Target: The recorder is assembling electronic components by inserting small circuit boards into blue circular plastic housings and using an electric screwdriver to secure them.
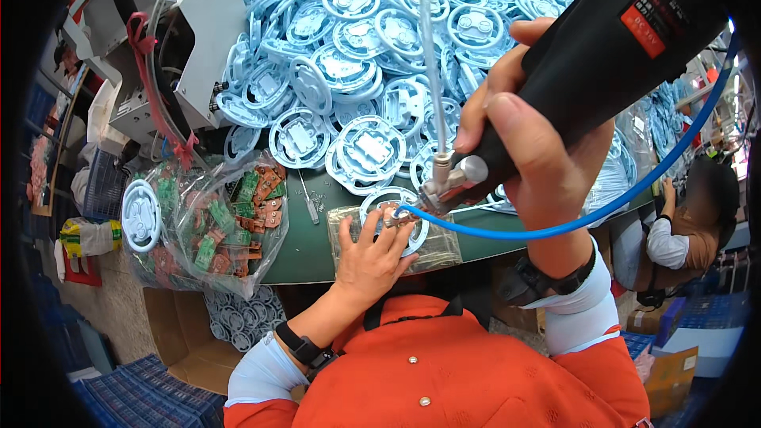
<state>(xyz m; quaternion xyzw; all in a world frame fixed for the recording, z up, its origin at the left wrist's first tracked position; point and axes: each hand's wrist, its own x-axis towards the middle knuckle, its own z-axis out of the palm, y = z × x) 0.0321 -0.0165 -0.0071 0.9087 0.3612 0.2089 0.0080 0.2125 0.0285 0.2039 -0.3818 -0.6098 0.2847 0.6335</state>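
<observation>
From the head camera, the right hand [527,139] was wrapped tight around a black electric screwdriver [602,55], fingers curled fully about its barrel, thumb along the front. The tool slanted down to the left, its metal nose [444,182] pressed onto a round light-blue plastic part [396,218]. A blue hose [587,218] looped away from the nose to the right, and a clear tube [428,55] rose straight up from it.

The left hand [369,257] lay flat on that same round part, fingers spread narrowly and pressing it down, fingertips right beside the screwdriver's tip. It gripped nothing; it only pinned the piece. The part sat in a clear fixture block [432,250] at the near edge of the green table [305,250], right in front of the person's orange top.

Behind it, a big heap of light-blue round parts [357,47] covered the middle and far side of the table. At the table's left edge slumped a clear plastic bag of small green and orange circuit boards [214,222], one white round part [141,215] leaning against it. A grey machine [198,40] stood at the far left corner. Off the right edge, another person sat in brown [690,230].
</observation>
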